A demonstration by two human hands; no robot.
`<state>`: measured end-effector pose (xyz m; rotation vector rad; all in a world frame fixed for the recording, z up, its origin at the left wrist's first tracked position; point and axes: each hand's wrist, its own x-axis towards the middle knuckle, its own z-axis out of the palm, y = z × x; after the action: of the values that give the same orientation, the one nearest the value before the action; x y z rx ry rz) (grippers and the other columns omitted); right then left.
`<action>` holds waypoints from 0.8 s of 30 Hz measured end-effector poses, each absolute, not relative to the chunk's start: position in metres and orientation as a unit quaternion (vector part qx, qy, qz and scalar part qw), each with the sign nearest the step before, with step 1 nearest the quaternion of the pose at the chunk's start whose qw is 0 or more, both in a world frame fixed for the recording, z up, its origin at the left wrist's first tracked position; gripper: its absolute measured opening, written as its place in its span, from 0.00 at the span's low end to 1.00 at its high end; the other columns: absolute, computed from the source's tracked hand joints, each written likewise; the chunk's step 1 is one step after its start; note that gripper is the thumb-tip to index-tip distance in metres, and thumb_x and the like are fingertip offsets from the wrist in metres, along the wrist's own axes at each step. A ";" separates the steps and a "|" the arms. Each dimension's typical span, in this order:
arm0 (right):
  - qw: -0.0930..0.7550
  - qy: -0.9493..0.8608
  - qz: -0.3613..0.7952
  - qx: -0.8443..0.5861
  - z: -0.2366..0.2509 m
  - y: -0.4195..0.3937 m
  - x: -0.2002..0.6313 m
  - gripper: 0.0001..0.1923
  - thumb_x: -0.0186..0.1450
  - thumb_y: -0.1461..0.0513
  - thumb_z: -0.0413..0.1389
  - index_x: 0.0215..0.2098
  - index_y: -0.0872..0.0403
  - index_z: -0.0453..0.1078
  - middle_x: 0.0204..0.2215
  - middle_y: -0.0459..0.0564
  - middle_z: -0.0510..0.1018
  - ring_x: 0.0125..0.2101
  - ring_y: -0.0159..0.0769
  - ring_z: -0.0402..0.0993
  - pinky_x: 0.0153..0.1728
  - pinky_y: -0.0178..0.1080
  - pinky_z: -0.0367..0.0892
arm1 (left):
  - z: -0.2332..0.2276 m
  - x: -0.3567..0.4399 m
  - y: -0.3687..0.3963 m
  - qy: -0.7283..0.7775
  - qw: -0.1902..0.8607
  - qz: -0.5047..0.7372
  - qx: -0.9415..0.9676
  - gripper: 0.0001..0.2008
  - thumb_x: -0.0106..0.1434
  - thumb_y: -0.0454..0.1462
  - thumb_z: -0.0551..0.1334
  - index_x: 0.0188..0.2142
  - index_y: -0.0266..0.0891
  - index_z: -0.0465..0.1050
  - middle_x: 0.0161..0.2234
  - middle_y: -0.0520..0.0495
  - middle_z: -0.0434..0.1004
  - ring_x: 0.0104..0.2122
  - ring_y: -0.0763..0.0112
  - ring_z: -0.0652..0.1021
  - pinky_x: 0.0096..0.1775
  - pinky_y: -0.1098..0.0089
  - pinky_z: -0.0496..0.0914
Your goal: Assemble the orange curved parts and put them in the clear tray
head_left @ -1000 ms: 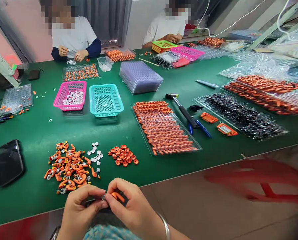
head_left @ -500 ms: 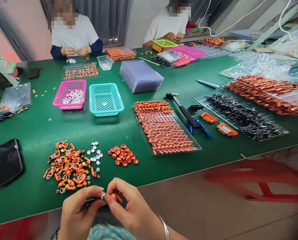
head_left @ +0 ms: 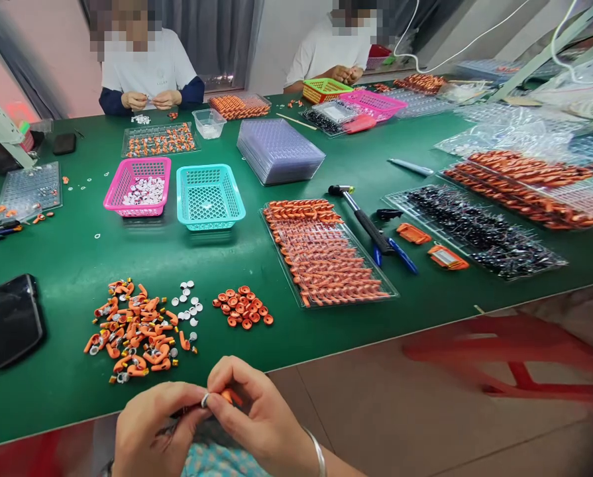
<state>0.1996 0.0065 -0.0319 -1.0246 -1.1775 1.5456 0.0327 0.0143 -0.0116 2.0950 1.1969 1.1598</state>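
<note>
Orange piece (head_left: 232, 397) and small silver ring (head_left: 205, 400) stayed pinched between my left hand (head_left: 152, 430) and right hand (head_left: 261, 417), barely moved, just dropped closer to the worktop (head_left: 286, 331) edge

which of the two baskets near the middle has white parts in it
The pink basket, left of the teal basket; it holds a heap of white parts, while the teal one looks almost bare.

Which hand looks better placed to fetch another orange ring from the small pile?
Probably the right hand: the orange rings lie just ahead of it, while the left hand sits nearer the pile of orange pieces. Both now pinch one small orange part.
</note>
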 end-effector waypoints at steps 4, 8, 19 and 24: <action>0.469 -0.520 0.562 -0.440 -0.036 0.002 0.199 0.08 0.67 0.59 0.53 0.32 0.53 0.64 0.26 0.44 0.65 0.25 0.31 0.60 0.26 0.35 0.57 | -0.018 0.030 0.012 0.445 0.328 0.417 0.722 0.13 0.57 0.31 0.70 0.41 0.47 0.76 0.31 0.55 0.85 0.27 0.71 0.84 0.33 0.79 0.78; 0.494 -0.560 0.502 -0.436 -0.034 0.004 0.201 0.06 0.67 0.61 0.53 0.32 0.53 0.67 0.30 0.47 0.69 0.31 0.34 0.67 0.32 0.36 0.62 | -0.019 0.035 0.011 0.456 0.464 0.450 0.612 0.14 0.59 0.35 0.69 0.45 0.45 0.74 0.30 0.52 0.84 0.27 0.69 0.83 0.31 0.76 0.77; 0.479 -0.590 0.488 -0.429 -0.029 0.003 0.211 0.06 0.64 0.65 0.54 0.40 0.52 0.71 0.32 0.48 0.72 0.33 0.35 0.70 0.35 0.35 0.67 | -0.017 0.049 0.012 0.513 0.585 0.472 0.415 0.16 0.53 0.42 0.73 0.36 0.43 0.69 0.24 0.55 0.76 0.26 0.74 0.75 0.29 0.78 0.69; 0.452 -0.606 0.492 -0.431 -0.029 0.004 0.212 0.04 0.65 0.65 0.55 0.37 0.53 0.71 0.29 0.47 0.72 0.30 0.34 0.69 0.32 0.34 0.65 | -0.028 0.047 0.011 0.483 0.591 0.479 0.434 0.13 0.57 0.38 0.71 0.32 0.43 0.65 0.26 0.55 0.75 0.26 0.75 0.75 0.30 0.78 0.70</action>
<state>0.2119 0.0043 -0.0290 -1.0651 -1.4973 1.2145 0.0467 0.0106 -0.0283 1.0090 1.1246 1.1139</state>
